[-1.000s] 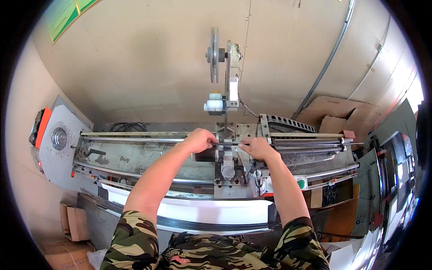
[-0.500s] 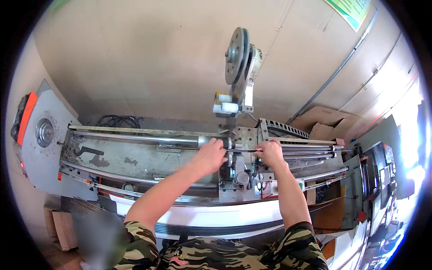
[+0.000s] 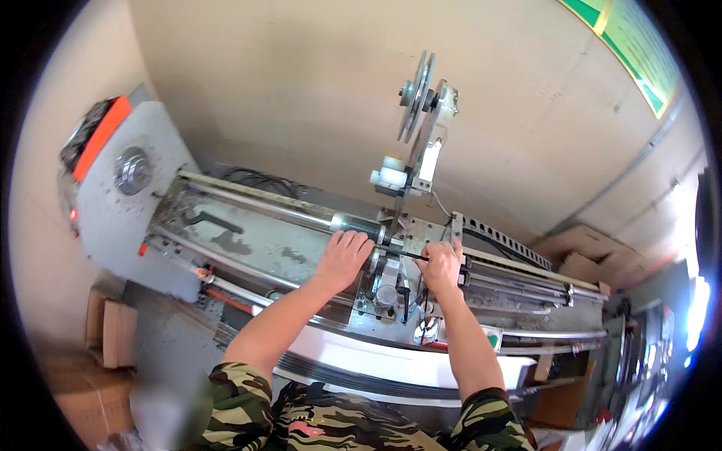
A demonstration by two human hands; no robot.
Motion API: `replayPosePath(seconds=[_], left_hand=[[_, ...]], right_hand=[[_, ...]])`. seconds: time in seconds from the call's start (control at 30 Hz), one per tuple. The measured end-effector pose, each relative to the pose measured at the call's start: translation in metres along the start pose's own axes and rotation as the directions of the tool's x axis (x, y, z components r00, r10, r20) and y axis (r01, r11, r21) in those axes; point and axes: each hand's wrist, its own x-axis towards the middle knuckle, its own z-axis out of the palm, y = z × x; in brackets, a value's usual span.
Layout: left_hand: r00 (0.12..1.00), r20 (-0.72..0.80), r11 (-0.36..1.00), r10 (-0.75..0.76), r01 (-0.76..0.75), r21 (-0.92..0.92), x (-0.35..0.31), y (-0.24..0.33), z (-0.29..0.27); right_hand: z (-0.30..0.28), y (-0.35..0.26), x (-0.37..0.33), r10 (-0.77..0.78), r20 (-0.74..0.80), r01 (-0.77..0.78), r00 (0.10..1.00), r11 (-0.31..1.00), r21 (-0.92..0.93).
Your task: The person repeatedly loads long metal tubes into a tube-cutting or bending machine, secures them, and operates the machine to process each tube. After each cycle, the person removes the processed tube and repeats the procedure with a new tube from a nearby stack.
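Note:
A thin dark rod (image 3: 402,252) spans the gap between my two hands, across the middle of a long metal machine. My left hand (image 3: 344,259) is closed at the rod's left end, its fingers curled beside a dark and silver cylinder (image 3: 353,224). On the other side, my right hand (image 3: 441,264) grips the rod with bent fingers. The left fingertips are partly hidden. Just below the rod stands a metal clamp block (image 3: 388,276) with a round knob (image 3: 386,295). A black lever (image 3: 406,297) hangs beside it.
A pulley wheel (image 3: 417,98) on an upright arm rises behind the hands, with white rollers (image 3: 391,177) below it. Shiny guide rails (image 3: 248,263) run along the machine. A grey end plate (image 3: 124,203) stands left; a black hooked tool (image 3: 213,221) lies on the bed.
The view has turned, so the machine now slants down to the right. Both hands stay at the rod, and my right hand sits slightly lower in the picture.

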Motion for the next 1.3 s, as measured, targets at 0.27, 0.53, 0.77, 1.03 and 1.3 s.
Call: replayPosePath(seconds=[0.27, 0.53, 0.77, 1.03, 1.3], left_hand=[[0.977, -0.08, 0.98, -0.197, 0.199, 0.011, -0.056, -0.123, -0.083], [0.972, -0.024, 0.971, -0.235, 0.236, 0.03, -0.115, -0.262, -0.145], [0.972, -0.08, 0.969, -0.222, 0.23, 0.095, -0.169, -0.389, -0.186], [0.948, 0.043, 0.939, -0.315, 0.305, 0.157, -0.221, -0.52, -0.239], [0.955, 0.006, 0.937, -0.295, 0.288, 0.198, -0.23, -0.551, -0.25]], right_hand=[[-0.058, -0.195, -0.047, -0.007, 0.014, 0.005, 1.0, 0.984, 0.178], [-0.058, -0.317, -0.076, -0.138, 0.203, 0.11, 0.969, 0.984, 0.141], [-0.007, -0.444, -0.029, -0.149, 0.228, 0.123, 0.962, 0.985, 0.124], [0.024, -0.567, 0.029, -0.249, 0.402, 0.196, 0.881, 0.966, 0.168], [0.077, -0.527, 0.078, -0.128, 0.212, 0.099, 0.969, 0.985, 0.141]])
